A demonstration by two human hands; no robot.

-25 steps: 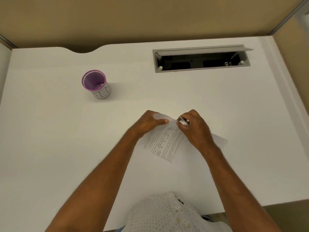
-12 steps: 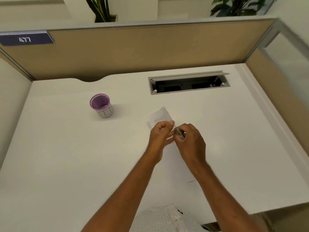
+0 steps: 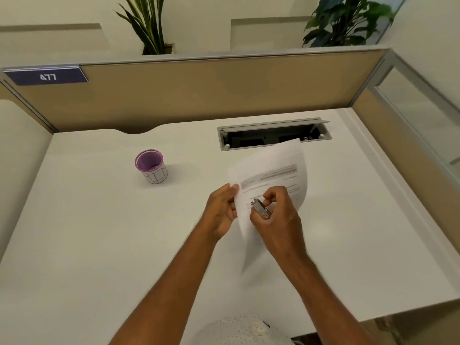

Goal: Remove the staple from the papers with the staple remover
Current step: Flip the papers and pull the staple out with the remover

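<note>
White printed papers (image 3: 271,168) are lifted off the white desk (image 3: 87,232) and tilted up, blurred by motion. My left hand (image 3: 221,210) pinches their left edge. My right hand (image 3: 276,217) is closed around a small silver staple remover (image 3: 261,209), held against the front of the lower sheet. The staple itself is too small to make out.
A purple-rimmed cup (image 3: 151,166) with small bits inside stands on the desk to the left. An open grey cable tray (image 3: 273,134) is set into the desk behind the papers. Beige partition walls (image 3: 211,95) close the back and right sides.
The papers lay flat on the desk a second ago; now both hands have lifted them up and toward the back. The camera view has tilted upward.
</note>
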